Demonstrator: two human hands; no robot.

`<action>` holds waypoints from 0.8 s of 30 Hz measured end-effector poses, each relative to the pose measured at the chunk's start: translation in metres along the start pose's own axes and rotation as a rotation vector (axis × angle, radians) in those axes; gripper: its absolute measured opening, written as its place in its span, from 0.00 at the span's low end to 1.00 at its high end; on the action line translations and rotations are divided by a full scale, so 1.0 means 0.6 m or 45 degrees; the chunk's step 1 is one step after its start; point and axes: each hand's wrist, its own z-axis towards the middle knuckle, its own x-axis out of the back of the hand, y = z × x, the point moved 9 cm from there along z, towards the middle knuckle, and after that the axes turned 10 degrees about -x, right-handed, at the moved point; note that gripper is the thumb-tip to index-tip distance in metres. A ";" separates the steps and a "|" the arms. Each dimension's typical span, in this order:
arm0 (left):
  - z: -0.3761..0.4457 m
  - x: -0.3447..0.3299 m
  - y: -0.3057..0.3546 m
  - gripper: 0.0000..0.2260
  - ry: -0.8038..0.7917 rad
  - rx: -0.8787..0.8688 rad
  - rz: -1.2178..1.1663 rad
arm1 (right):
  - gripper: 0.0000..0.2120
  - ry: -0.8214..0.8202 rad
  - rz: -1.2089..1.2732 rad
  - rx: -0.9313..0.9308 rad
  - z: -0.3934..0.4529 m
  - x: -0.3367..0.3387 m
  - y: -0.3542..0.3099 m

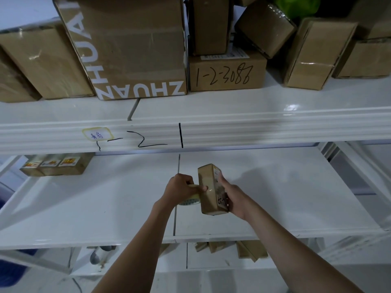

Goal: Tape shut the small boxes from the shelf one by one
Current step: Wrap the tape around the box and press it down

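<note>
A small brown cardboard box (208, 190) with a label and black writing on its right side is held on end above the middle shelf (84, 208). My right hand (230, 196) grips its right side. My left hand (179, 190) holds a roll of clear tape (189, 200) against the box's left face, with the thumb pressing on the box.
Three small labelled boxes (55, 164) stand at the back left of the middle shelf. The top shelf (232, 115) carries several larger cartons, one printed ZHUAN (131, 49), one marked 1-2-3088 (226, 74). More small boxes (237, 248) lie on the shelf below.
</note>
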 end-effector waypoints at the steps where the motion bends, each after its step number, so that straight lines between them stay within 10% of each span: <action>1: 0.000 -0.003 0.003 0.23 -0.004 -0.010 0.027 | 0.32 -0.003 -0.084 -0.021 -0.001 -0.006 0.002; 13: -0.038 -0.011 -0.002 0.20 -0.379 -0.012 -0.160 | 0.29 0.234 -0.320 -0.049 0.003 0.040 0.010; 24: -0.023 0.012 -0.035 0.16 -0.295 0.015 0.135 | 0.27 0.240 -0.259 -0.011 -0.007 0.045 0.002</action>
